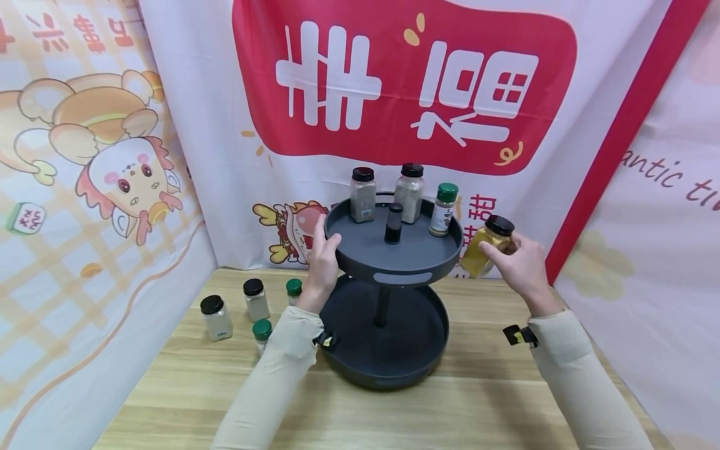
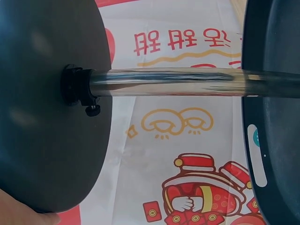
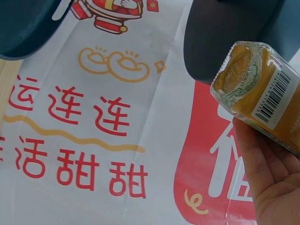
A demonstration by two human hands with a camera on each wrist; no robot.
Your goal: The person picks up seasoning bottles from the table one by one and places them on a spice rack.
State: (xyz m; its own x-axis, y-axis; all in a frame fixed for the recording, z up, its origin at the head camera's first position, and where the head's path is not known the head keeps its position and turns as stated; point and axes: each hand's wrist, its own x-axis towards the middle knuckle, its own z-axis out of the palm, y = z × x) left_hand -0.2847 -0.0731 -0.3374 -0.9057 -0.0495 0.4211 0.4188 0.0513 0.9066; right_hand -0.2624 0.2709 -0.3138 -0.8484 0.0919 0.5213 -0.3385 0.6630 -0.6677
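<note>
My right hand (image 1: 524,265) grips a square glass spice jar (image 1: 480,250) of yellow powder with a black lid. The jar is tilted, just off the right side of a dark two-tier round stand (image 1: 388,275). Its glass base and a barcode label show in the right wrist view. My left hand (image 1: 323,265) holds the upper tray's left rim, its thumb over the edge. On that tray stand two black-lidded spice jars (image 1: 363,197) and a green-lidded bottle (image 1: 444,212), around a short centre post (image 1: 394,224). The stand's lower tray (image 1: 360,350) shows below.
Left of the stand, two black-lidded jars (image 1: 216,320) and two green-lidded bottles (image 1: 262,331) stand on the wooden table (image 1: 185,394); my left forearm partly covers the green-lidded ones. Printed cloths (image 1: 214,156) hang behind and at both sides.
</note>
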